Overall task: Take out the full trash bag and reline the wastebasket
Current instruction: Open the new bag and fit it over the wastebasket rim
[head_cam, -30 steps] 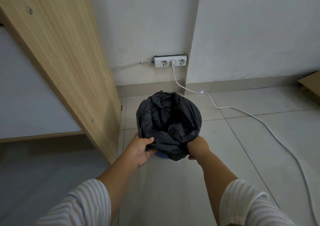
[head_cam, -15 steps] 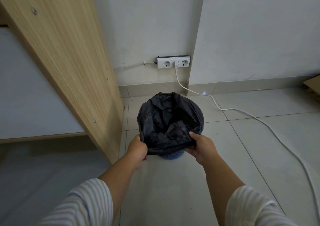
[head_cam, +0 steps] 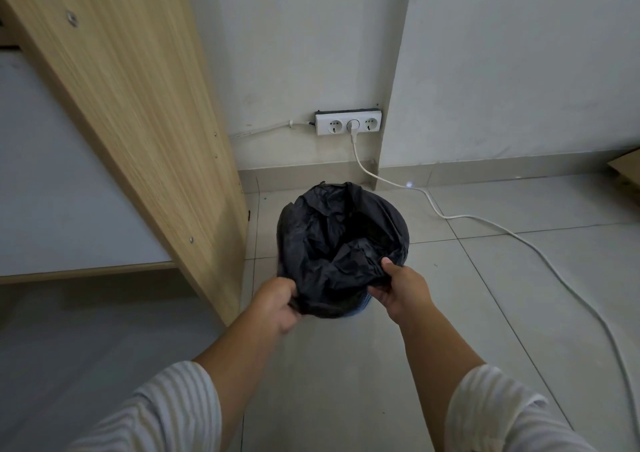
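two hands, left hand (head_cam: 277, 304) and right hand (head_cam: 401, 290), pinching black bag (head_cam: 332, 243) rim (blue wastebasket (head_cam: 363, 307))

Trash bag (head_cam: 341, 243): thin black plastic, crinkled, faint sheen. Wastebasket (head_cam: 363, 307): blue plastic. Floor (head_cam: 346, 382): pale smooth tile, low gloss. Side panel (head_cam: 138, 105): wood-grain laminate, matt. Sleeves (head_cam: 166, 413): striped cloth.

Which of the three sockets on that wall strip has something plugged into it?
The middle socket of the power strip: a white cord runs from it across the floor. The sockets either side are empty.
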Available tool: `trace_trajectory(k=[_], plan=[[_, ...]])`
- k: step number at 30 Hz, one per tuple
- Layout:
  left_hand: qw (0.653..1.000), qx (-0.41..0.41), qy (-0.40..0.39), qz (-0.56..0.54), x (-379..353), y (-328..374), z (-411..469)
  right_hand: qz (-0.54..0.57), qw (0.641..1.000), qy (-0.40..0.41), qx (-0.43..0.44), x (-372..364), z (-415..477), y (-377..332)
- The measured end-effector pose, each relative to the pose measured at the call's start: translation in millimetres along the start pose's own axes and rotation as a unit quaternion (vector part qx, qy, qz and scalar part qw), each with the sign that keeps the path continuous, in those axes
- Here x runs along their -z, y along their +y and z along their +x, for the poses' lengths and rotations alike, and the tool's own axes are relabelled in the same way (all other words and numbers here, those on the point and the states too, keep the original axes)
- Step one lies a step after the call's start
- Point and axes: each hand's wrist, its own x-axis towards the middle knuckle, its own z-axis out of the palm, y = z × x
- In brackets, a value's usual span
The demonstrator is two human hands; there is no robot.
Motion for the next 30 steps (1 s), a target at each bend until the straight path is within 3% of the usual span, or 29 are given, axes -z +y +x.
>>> trace_trajectory(k=[3, 6, 10, 14, 18, 22, 26, 30], plan=[[0.989, 0.083, -0.074, 0.102, -11.5, -17.5, -18.3, 0.008, 1.000, 0.010, -0.003, -0.9, -0.7, 0.0], [0.980, 0.119, -0.067, 0.146, -3.2, -27.8, -14.5, 0.008, 1.000, 0.011, -0.006, -0.9, -2.9, -1.5], [0.996, 0.050, -0.005, 0.076, 5.3, -22.8, -2.0, 0.006, 1.000, 0.008, -0.006, 0.1, -4.1, -0.9], [0.999, -0.048, 0.003, -0.013, 9.9, 0.8, 25.2, 0.001, 1.000, 0.009, -0.005, 1.2, -3.8, -0.3], [0.999, 0.008, -0.033, 0.015, -2.2, 21.1, 21.5, -0.003, 1.000, 0.008, -0.005, 1.8, -3.7, -0.5], [0.995, 0.024, 0.000, 0.100, -6.4, 17.1, 27.2, -0.016, 1.000, -0.001, -0.006, -0.7, -5.3, -0.4], [0.996, -0.005, 0.080, 0.046, -1.5, 17.6, 27.1, -0.006, 1.000, 0.011, -0.006, -1.5, -4.5, -0.7], [0.995, -0.007, 0.076, -0.067, 8.7, 19.7, 30.4, -0.013, 1.000, 0.022, -0.003, -0.2, -2.0, -2.7]])
